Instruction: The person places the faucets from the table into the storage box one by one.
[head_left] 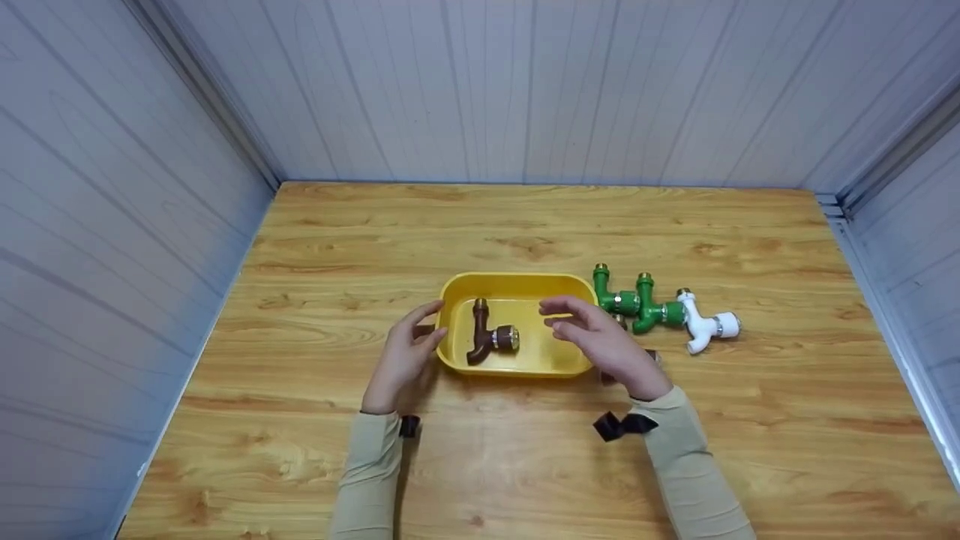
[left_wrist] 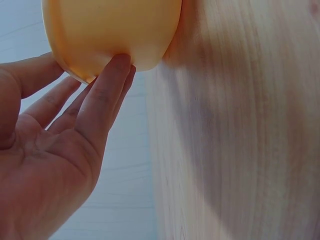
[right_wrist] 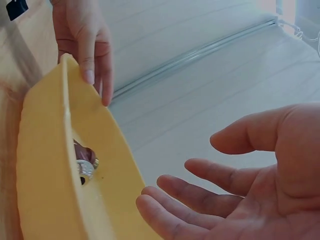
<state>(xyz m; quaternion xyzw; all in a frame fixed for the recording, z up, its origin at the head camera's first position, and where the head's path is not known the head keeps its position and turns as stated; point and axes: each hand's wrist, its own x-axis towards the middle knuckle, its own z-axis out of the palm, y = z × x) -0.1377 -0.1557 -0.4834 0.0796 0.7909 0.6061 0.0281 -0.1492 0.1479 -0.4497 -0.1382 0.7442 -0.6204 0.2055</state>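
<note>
A yellow plastic tray (head_left: pixel 517 281) stands on the wooden table, and one brown faucet (head_left: pixel 484 337) lies inside it. My left hand (head_left: pixel 403 360) is at the tray's left end. Its fairly straight fingers touch the end wall, as the left wrist view shows of the tray (left_wrist: pixel 115 30). Over the tray's right part hovers my right hand (head_left: pixel 611 345), fingers spread and slightly bent, holding nothing. In the right wrist view its palm and fingers (right_wrist: pixel 200 195) are apart from the tray wall. Part of the faucet (right_wrist: pixel 86 162) shows past the rim.
Right of the tray lie two green faucets (head_left: pixel 602 281) (head_left: pixel 646 307) and a white faucet (head_left: pixel 701 328). Brown faucet parts (head_left: pixel 654 355) peek out from behind my right hand, mostly hidden. Pale panel walls (head_left: pixel 487 90) enclose the table at the back and sides.
</note>
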